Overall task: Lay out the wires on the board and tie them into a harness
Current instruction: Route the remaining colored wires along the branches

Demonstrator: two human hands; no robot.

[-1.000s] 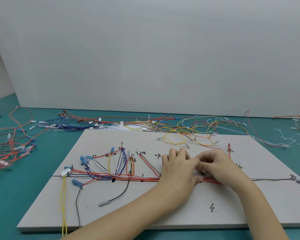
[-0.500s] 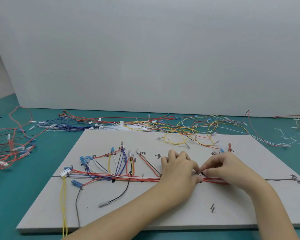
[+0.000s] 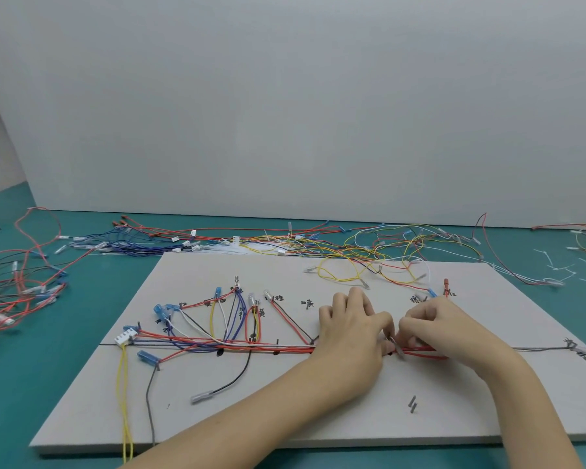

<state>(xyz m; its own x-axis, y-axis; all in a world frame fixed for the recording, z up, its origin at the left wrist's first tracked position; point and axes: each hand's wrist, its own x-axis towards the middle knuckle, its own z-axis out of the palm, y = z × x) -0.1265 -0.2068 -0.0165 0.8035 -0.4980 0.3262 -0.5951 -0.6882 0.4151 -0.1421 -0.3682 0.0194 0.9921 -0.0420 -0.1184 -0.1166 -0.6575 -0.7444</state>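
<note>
A grey board (image 3: 318, 418) lies on the teal table. Along its marked line runs a bundle of red, blue and white wires (image 3: 244, 348), with branches fanning up to blue and clear terminals. My left hand (image 3: 352, 330) rests on the bundle near the middle and pinches it with thumb and forefinger. My right hand (image 3: 433, 324) is just to the right and pinches a thin pale cable tie (image 3: 397, 346) that crosses the red wires. Between the two hands the tie's tail sticks out toward me.
Loose wires lie in heaps behind the board (image 3: 369, 245) and at the left (image 3: 17, 292). Spare white cable ties (image 3: 559, 269) are scattered at the right. A white connector (image 3: 126, 338) with yellow wires hangs off the board's left front.
My right hand has shifted right and drawn slightly away from my left hand, opening a gap where the tie's tail now shows. The left hand has stayed on the bundle.
</note>
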